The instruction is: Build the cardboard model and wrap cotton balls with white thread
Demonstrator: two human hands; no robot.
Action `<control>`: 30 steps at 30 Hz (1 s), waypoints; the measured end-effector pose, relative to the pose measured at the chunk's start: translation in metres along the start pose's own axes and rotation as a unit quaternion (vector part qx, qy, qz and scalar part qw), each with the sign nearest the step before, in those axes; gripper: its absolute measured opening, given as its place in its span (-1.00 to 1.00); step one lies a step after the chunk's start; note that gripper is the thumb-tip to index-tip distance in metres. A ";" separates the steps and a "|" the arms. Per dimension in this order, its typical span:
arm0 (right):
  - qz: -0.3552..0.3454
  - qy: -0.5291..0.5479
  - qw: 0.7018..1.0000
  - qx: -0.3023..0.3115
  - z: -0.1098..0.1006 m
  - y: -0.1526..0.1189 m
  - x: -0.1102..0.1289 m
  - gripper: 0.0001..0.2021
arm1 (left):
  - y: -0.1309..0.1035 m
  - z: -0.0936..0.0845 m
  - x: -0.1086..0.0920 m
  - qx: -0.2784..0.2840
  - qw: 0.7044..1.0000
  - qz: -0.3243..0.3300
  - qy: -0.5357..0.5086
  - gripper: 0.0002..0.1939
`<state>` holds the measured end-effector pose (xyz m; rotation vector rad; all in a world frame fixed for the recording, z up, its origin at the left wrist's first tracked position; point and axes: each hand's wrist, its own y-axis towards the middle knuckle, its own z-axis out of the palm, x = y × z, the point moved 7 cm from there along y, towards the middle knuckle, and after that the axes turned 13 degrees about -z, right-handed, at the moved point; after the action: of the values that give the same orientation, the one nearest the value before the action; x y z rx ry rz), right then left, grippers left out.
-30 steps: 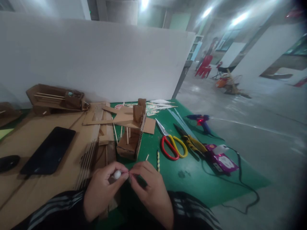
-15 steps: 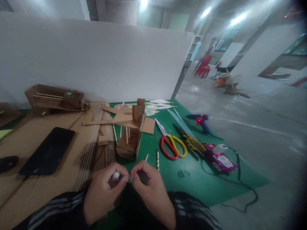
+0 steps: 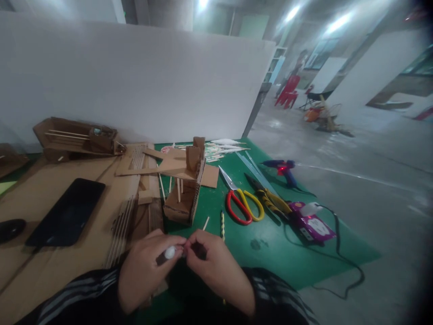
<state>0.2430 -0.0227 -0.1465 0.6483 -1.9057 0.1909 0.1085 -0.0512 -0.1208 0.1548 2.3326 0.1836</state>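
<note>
My left hand (image 3: 147,268) is closed, with a small white rounded piece (image 3: 169,252) showing between thumb and fingers; its kind is unclear. Against it, my right hand (image 3: 216,266) pinches at the same spot, and whatever sits between the fingertips is too small and covered to name. Just beyond the hands stands a cardboard structure (image 3: 181,205) with thin wooden sticks upright in it. A short stick (image 3: 206,223) pokes out behind my right hand, and a yellow-and-dark patterned pencil (image 3: 222,225) lies to its right.
Scissors (image 3: 243,207) with red and yellow handles, pliers (image 3: 270,203), a purple power strip (image 3: 313,225) and a glue gun (image 3: 282,169) lie on the green mat (image 3: 270,266). Leftward, a phone (image 3: 67,212) and mouse (image 3: 11,230) rest on cardboard (image 3: 50,275). A white partition (image 3: 135,85) stands behind.
The white piece in my left hand shows more and sits slightly further right. My left hand has turned a little; both hands stay together at the same place.
</note>
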 end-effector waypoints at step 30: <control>-0.100 0.048 0.994 0.003 -0.011 0.003 0.028 -0.90 | 0.002 0.007 0.012 0.124 0.968 -0.158 -0.149 -0.86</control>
<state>0.2426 -0.0255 -0.1166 0.8144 -1.7367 0.0973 0.1052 -0.0469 -0.1342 -0.0663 2.0376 -0.2737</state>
